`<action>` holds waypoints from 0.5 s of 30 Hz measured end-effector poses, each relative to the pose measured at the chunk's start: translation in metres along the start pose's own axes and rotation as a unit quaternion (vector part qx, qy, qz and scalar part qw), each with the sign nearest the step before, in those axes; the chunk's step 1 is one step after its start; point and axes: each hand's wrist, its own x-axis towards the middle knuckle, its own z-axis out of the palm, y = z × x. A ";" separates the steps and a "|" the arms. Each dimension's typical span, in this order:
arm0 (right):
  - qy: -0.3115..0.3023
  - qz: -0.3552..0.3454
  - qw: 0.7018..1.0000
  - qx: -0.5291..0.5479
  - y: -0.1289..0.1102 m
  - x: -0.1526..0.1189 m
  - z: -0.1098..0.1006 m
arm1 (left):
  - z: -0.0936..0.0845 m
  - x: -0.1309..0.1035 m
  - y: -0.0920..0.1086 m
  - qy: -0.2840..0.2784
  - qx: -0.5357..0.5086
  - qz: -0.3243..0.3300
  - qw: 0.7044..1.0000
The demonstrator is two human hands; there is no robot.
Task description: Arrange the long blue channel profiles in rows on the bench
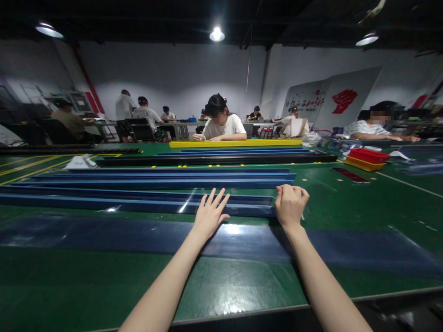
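My left hand (212, 213) lies with its fingers spread over the nearest long blue profile (138, 203), which has a clear, shiny film on it. At that profile's right end my right hand (290, 203) is closed, knuckles up. A small glossy bit shows below its fingers, but what it pinches, if anything, is hidden. Between my forearms and the profile stretches a wide translucent bluish plastic strip (114, 235), flat on the green table (104, 281). Just beyond my hands, more blue profiles (173, 177) lie side by side.
Farther back are a long black profile (221, 160) and a yellow bar (235, 144). Red and yellow bins (367, 159) stand at the right, with a dark red phone-like slab (350, 174) near them. A person (224, 124) sits opposite; several others work behind.
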 end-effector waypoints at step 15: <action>-0.049 -0.012 0.997 0.057 0.000 -0.004 0.009 | 0.013 -0.004 -0.001 0.003 -0.025 -0.020 0.999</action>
